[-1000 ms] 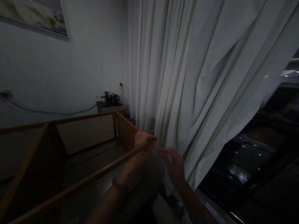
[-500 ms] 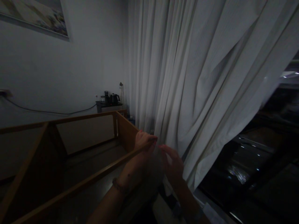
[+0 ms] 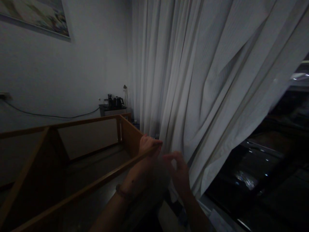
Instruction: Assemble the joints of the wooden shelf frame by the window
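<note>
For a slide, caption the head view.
Left hand grips wooden frame corner; right hand hovers beside white curtain.

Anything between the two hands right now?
Head view: a dim gap only, nothing solid discernible between left hand on the wooden frame and right hand beside the curtain.

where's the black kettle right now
In the head view the black kettle stands left of centre, far back on a small dark side table against the white wall, just left of the white curtain and behind the wooden frame.
</note>
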Tool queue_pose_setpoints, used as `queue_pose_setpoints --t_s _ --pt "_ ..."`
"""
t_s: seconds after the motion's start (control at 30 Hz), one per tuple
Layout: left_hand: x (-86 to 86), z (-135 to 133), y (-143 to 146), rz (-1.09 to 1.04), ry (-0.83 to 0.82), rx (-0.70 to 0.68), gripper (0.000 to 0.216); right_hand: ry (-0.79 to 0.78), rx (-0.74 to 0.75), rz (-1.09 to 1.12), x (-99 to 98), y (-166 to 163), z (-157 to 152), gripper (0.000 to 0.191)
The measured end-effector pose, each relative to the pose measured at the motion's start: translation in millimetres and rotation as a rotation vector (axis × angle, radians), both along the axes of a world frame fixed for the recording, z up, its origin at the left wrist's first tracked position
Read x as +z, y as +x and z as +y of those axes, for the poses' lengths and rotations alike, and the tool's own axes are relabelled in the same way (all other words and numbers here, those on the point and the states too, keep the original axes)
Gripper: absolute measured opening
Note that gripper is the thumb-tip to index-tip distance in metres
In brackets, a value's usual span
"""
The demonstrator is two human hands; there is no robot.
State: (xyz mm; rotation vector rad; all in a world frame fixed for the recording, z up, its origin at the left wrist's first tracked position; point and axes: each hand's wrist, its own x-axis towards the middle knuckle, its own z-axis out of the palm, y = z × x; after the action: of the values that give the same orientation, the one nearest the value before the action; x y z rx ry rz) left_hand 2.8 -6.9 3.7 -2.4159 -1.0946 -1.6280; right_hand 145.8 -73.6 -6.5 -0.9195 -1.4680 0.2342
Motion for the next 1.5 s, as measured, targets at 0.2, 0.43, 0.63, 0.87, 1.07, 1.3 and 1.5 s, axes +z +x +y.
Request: queue_pose_setpoints --t_s 0.2,0.43,0.63,0.87,1.07,1.3,1.5 --pt "2.1 -2.3 1.3 -0.021 -0.008 -0.004 0.021 -0.251 0.269 0.209 2.5 -4.9 -3.3 0.034" --pt "2.2 -2.6 -0.6 -0.012 -0.027 -0.012 0.02 -0.126 0.121 0.041 4.7 -2.4 -5.2 0.018" --pt "-2.3 2.3 0.2 -0.017 0.001 0.014 0.019 0.242 -0.111 -0.405 -5.2 16.1 2.7 0.034" --pt "1.6 0.0 -1.3 0.023 -0.02 0.01 0.02 0.249 -0.093 -0.338 -3.8 16.0 6.8 0.026" --pt "1.8 -2.3 -5.6 0.029 -0.019 -0.024 0.022 -0.106 0.095 0.051 5.0 4.8 6.2 0.014" --pt "-3.4 6.7 -9.8 -0.038 0.028 -0.131 0.04 -0.164 0.116 0.178 4.6 1.1 6.2 0.022" --pt "-5.2 11.6 -14.3 -0.126 0.084 -0.176 0.047 -0.093 0.076 0.045 7.0 3.1 3.2 0.019"
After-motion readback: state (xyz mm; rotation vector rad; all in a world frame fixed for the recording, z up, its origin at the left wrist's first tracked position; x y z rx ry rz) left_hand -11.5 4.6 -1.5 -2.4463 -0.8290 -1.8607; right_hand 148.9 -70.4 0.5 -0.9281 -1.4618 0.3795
